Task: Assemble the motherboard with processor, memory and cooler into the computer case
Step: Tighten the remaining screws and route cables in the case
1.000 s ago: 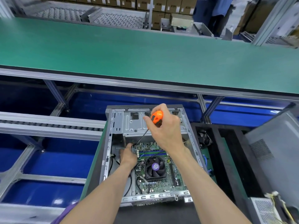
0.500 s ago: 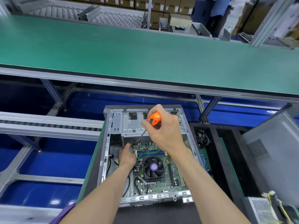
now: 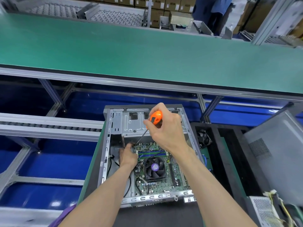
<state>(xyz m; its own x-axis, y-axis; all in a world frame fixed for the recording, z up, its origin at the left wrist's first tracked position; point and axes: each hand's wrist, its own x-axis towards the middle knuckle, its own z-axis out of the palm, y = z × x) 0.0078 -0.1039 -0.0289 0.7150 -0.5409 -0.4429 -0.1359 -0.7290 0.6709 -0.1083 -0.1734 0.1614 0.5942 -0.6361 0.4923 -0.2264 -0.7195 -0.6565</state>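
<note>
both bare forearms reach forward from bottom of view. right hand [image 3: 165, 128] raised, fingers curled round orange screwdriver handle [image 3: 155, 117], wrist bent, knuckles up. left hand [image 3: 128, 155] lower, back of hand up, fingers bent down at screwdriver tip; whether it grips anything unclear.

I see an orange screwdriver [image 3: 155, 116], green motherboard [image 3: 164, 184], grey computer case [image 3: 118, 122], purple-labelled black cooler [image 3: 155, 167], green counter [image 3: 147, 54].

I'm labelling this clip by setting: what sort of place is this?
Likely a computer assembly line in a factory: a long green conveyor belt, roller racks, stacked cartons, and an open computer case being worked on.
</note>
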